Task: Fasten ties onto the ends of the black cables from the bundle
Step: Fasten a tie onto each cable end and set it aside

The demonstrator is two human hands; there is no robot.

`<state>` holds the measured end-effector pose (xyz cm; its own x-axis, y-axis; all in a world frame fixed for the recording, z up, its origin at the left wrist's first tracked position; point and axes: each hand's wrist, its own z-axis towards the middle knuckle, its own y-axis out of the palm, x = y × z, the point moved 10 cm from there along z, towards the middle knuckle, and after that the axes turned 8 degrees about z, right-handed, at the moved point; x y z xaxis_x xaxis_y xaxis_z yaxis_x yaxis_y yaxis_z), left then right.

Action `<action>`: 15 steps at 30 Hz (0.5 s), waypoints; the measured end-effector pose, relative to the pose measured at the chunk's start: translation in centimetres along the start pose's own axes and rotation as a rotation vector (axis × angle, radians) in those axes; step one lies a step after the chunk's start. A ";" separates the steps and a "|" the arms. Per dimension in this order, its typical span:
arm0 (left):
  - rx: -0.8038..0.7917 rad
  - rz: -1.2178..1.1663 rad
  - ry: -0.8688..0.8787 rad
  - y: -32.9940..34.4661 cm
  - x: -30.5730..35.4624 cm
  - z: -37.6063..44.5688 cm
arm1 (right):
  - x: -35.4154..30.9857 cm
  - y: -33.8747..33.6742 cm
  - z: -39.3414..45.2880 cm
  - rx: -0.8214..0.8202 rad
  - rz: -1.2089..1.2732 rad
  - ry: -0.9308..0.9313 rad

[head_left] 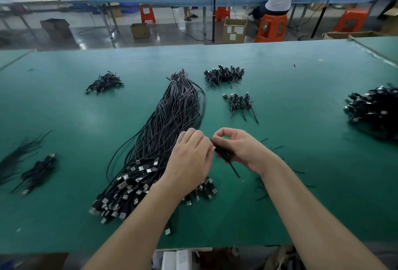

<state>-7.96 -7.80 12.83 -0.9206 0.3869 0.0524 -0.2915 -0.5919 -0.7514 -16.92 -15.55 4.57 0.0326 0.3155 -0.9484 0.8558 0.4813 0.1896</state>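
A long bundle of black cables (pixel 170 118) lies across the middle of the green table, its USB plugs (pixel 125 185) fanned out at the near end. Just to its right, above the table, my left hand (pixel 190 159) and my right hand (pixel 239 149) meet around a small folded black cable (pixel 224 153). The right hand's fingers pinch its upper end and a thin tail hangs down toward me. My left hand closes on it from the left, and its fingertips are hidden behind the hand. Loose black ties (pixel 277 148) lie on the table behind my right wrist.
Small piles of tied cables sit at the back left (pixel 104 83), back centre (pixel 224 74), centre right (pixel 240 102), far right (pixel 374 110) and near left (pixel 38 171). The green table (pixel 301 88) ends close to me. Stools, boxes and people at benches stand beyond.
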 end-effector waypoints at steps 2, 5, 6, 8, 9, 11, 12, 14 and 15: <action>-0.042 -0.256 -0.257 0.7 -2.4 -0.6 | -0.4 0.0 -0.2 -0.026 0.010 -0.046; -0.207 -0.742 -0.807 4.2 -6.1 -2.6 | -1.6 0.2 -0.6 -0.064 -0.172 -0.174; -0.239 -0.886 -0.940 5.2 -6.4 -3.4 | -2.1 0.4 -0.9 -0.067 -0.264 -0.213; -0.275 -1.104 -1.083 6.5 -6.2 -4.4 | -2.4 0.9 -1.0 -0.080 -0.369 -0.272; -0.283 -1.151 -1.101 6.7 -5.9 -4.5 | -2.4 0.9 -0.9 -0.067 -0.374 -0.279; -0.275 -1.109 -1.071 6.5 -5.6 -4.5 | -2.1 0.5 -0.8 -0.007 -0.308 -0.245; -0.263 -1.028 -1.028 6.1 -5.6 -4.2 | -2.0 0.3 -0.7 0.019 -0.275 -0.224; -0.224 -0.808 -0.868 4.7 -5.5 -3.1 | -1.6 0.0 -0.5 0.044 -0.201 -0.186; -0.194 -0.689 -0.746 3.8 -5.0 -2.2 | -1.4 -0.1 -0.4 0.054 -0.152 -0.161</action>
<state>-3.88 -10.37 8.26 -0.5163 0.0226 0.8561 -0.8303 -0.2582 -0.4939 -17.26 -15.71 5.99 -0.0206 0.1060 -0.9942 0.8832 0.4679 0.0315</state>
